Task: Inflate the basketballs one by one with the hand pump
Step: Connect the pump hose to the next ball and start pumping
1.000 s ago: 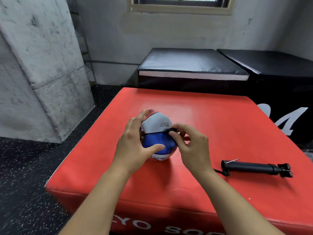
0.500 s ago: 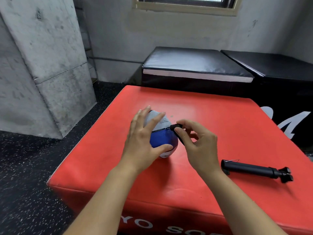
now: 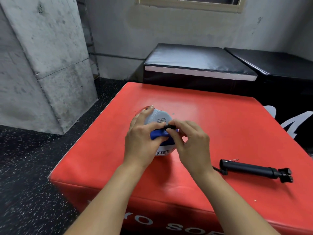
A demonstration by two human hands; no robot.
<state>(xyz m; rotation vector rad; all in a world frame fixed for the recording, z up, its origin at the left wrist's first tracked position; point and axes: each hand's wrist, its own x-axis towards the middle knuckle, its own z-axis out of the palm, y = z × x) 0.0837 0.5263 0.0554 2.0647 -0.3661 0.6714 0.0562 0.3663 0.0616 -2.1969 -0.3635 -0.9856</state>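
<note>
A small, partly flat basketball in white, blue and orange sits near the middle of the red padded box. My left hand grips the ball from its left side, thumb pressed into the blue panel. My right hand pinches the black end piece of the pump hose against the top of the ball. The thin hose runs under my right wrist. The black hand pump lies on the box to the right, handle pointing right, apart from both hands.
Two black padded boxes stand behind the red one. A concrete pillar rises at the left. Dark speckled floor surrounds the red box's left and front edges.
The ball has been turned a little between my hands, and my right hand has brought the hose end down onto the ball's top. The pump has stayed where it lay.
</note>
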